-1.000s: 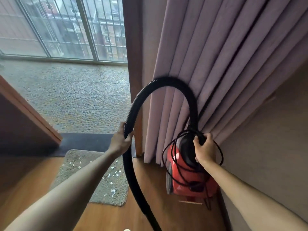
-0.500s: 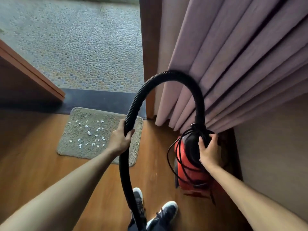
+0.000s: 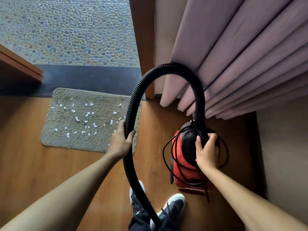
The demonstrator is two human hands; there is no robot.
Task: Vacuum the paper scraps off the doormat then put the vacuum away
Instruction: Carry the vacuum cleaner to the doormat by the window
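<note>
The vacuum (image 3: pixel 186 174) was a small red canister with a rounded black top, standing on the wooden floor (image 3: pixel 41 172) in the corner just below the hem of a mauve pleated curtain (image 3: pixel 233 64). A thin black power cord (image 3: pixel 197 130) was looped loosely around its body in several slack coils, one end trailing down onto the floor beside it. From the black top a ribbed black hose (image 3: pixel 166 67) rose in a tall arch, crossed in front of the curtain folds and came down on the left, running on between the person's dark sneakers (image 3: pixel 174 205) and out of the bottom of the view.

The right hand (image 3: pixel 205 152) gripped the black top of the canister, its fingers (image 3: pixel 211 136) curled over the far edge and the thumb pressed on the near side, with strands of cord under the palm. The left hand (image 3: pixel 119 144) held the hose partway along its left limb, fingers (image 3: pixel 120 125) wrapped round the far side and the thumb closed on the near side.

The doormat (image 3: pixel 66 140), a grey-beige shaggy rectangle with rounded corners, lay on the wooden floor to the left of the hose, its far edge against a dark threshold strip (image 3: pixel 91 77). Small white paper scraps (image 3: pixel 95 125) were scattered across its middle and right part. Beyond the threshold lay a pebbled floor (image 3: pixel 66 30).
</note>
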